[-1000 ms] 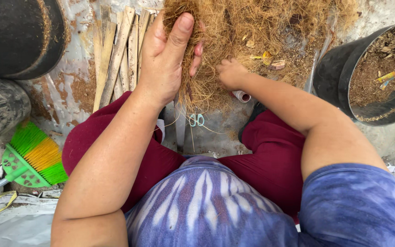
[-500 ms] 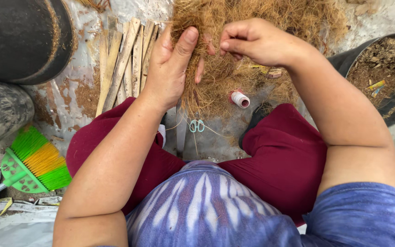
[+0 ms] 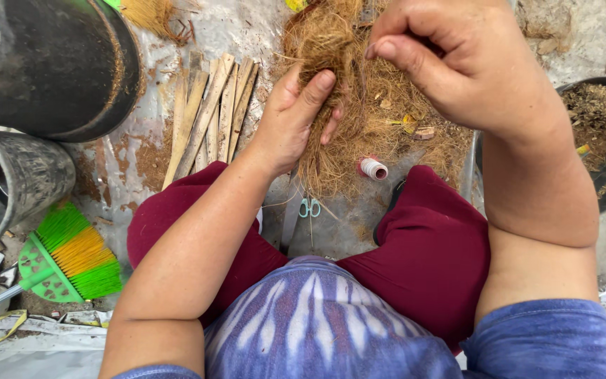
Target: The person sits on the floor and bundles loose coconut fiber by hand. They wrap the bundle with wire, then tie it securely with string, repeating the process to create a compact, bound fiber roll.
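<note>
- Presently, a hanging bundle of brown coir fibre [image 3: 331,91] is gripped by the left hand [image 3: 296,116], whose fingers [image 3: 315,88] are wrapped around its left side, the bundle being held upright above the ground sheet [image 3: 247,28] between the knees.
- A few strands at the top of the bundle are pinched by the right hand [image 3: 471,63], thumb and forefinger pressed together; what exactly lies between them cannot be told, since it is hidden by the knuckles.
- Strands could be snapped or pulled free if the pinch is tugged sharply, because the fibre is loose and dry.
- The bundle could be let slip from the left hand if the grip is slackened, and fibre would be scattered over the loose pile [image 3: 394,119].
- The small thread spool [image 3: 373,168] and the scissors [image 3: 309,208], lying just under the bundle, could be buried or knocked by falling fibre.
</note>
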`<state>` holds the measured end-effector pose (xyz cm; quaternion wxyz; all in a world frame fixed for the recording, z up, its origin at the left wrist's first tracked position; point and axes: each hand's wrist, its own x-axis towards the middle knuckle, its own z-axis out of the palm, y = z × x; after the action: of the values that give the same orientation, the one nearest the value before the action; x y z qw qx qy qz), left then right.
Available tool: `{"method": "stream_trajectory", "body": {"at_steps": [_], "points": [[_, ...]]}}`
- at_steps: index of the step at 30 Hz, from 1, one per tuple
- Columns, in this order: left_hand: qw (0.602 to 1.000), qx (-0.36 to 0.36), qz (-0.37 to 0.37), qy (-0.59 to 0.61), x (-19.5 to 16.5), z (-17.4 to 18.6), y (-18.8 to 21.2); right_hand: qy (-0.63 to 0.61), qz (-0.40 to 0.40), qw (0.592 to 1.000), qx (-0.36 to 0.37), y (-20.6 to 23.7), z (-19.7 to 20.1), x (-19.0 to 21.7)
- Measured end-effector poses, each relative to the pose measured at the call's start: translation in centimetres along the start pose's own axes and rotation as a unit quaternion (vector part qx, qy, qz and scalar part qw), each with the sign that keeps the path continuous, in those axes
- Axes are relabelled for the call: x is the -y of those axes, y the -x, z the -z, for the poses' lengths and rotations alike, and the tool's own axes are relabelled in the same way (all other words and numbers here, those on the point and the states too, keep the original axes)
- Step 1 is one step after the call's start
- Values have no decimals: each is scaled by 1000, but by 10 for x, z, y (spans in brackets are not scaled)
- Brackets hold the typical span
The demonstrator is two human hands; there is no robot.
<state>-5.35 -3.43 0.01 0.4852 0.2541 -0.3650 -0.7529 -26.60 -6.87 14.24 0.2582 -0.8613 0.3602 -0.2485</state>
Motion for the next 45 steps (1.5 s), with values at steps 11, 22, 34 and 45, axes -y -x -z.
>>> {"method": "stream_trajectory", "body": {"at_steps": [11, 22, 34, 45], "points": [[997, 56, 46, -38, 33, -9, -2, 137, 171, 971, 95, -30, 6, 16], [985, 148, 90, 2, 17, -22, 22, -301, -30, 887, 348, -69, -37, -64], [987, 137, 80, -20, 1, -6, 32, -252, 31, 953, 168, -17, -65, -83], [997, 55, 61, 10, -10, -2, 16, -539, -16, 842, -12, 22, -86, -91]]}}
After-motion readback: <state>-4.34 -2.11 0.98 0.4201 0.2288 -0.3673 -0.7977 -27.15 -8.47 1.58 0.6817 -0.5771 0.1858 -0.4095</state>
